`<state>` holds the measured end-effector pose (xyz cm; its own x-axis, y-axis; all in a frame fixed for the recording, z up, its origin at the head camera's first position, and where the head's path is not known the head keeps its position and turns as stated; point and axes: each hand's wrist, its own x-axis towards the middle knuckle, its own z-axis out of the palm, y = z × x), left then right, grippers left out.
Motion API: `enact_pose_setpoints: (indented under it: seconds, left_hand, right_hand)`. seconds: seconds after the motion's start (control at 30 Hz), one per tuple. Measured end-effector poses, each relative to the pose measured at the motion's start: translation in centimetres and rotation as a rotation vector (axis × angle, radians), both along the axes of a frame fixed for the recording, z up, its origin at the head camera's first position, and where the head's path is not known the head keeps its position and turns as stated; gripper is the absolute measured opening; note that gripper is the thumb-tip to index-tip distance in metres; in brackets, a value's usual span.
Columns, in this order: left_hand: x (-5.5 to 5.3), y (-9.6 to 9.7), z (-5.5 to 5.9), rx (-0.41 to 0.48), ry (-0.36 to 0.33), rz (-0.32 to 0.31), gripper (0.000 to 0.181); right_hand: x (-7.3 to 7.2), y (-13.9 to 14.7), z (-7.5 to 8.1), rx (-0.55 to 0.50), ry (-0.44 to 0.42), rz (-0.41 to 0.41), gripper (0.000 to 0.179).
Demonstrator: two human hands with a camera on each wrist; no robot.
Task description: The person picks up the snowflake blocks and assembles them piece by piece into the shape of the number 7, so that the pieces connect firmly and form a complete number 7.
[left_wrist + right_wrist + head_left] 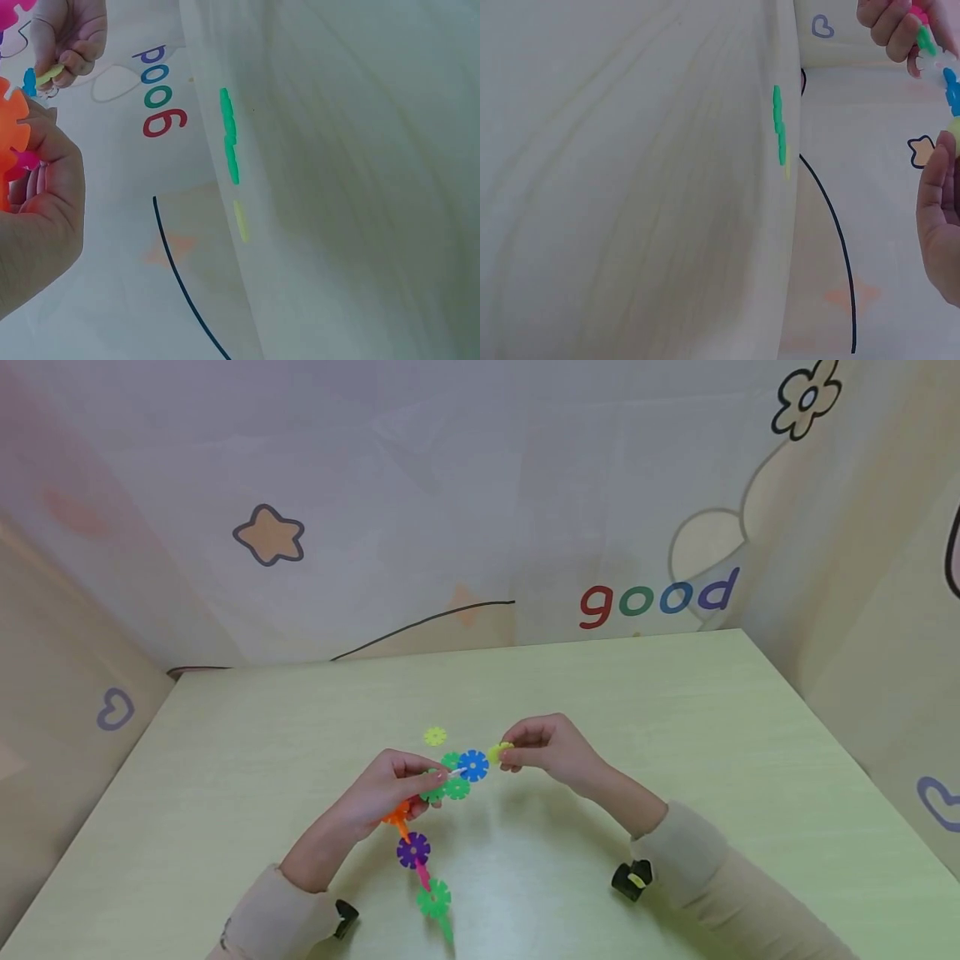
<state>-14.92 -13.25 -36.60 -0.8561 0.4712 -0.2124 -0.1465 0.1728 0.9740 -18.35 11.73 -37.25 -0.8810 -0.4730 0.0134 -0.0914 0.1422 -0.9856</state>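
Note:
My left hand (393, 789) pinches a white notched snowflake disc (456, 772) between thumb and fingers, with a blue disc (473, 766) joined at its far side. From that hand hangs a chain of linked discs: orange (11, 124), a purple disc (413, 850), a pink disc (422, 874) and green discs (434, 899). My right hand (551, 752) pinches a yellow disc (497, 753) at the right edge of the blue one; whether the two are joined I cannot tell. Fingers partly hide the upper chain.
Several loose green discs (457, 788) lie flat on the pale table (225, 760) beyond the left hand, with a loose yellow disc (435, 737) behind them. Printed cloth (450, 485) walls the back and sides. Black wrist devices (632, 880) show at both cuffs.

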Motion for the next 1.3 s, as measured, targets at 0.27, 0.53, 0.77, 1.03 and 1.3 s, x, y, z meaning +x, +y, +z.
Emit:
enact_pose_setpoints:
  seconds: [0.27,0.53,0.77,1.03,1.3]
  left_hand:
    - [0.0,0.1,-0.09,0.001,-0.001,-0.024,0.036]
    - [-0.12,0.04,-0.5,0.024,0.012,-0.039,0.036]
    - [-0.17,0.03,-0.83,0.022,-0.01,-0.042,0.035]
    - [0.03,0.1,-0.43,0.015,-0.011,-0.047,0.035]
    - [0.15,0.3,-0.52,-0.004,-0.002,-0.037,0.038]
  right_hand:
    - [0.17,-0.04,-0.3,-0.025,0.033,0.033,0.016]
    - [0.47,-0.21,-0.31,0.0,0.089,0.049,0.013]
    - [0.66,-0.33,-0.44,0.001,0.112,0.076,0.011]
    - [0.6,-0.43,-0.79,-0.023,0.135,0.104,0.01]
    - [0.28,-0.35,-0.67,-0.012,0.156,0.1,0.011]
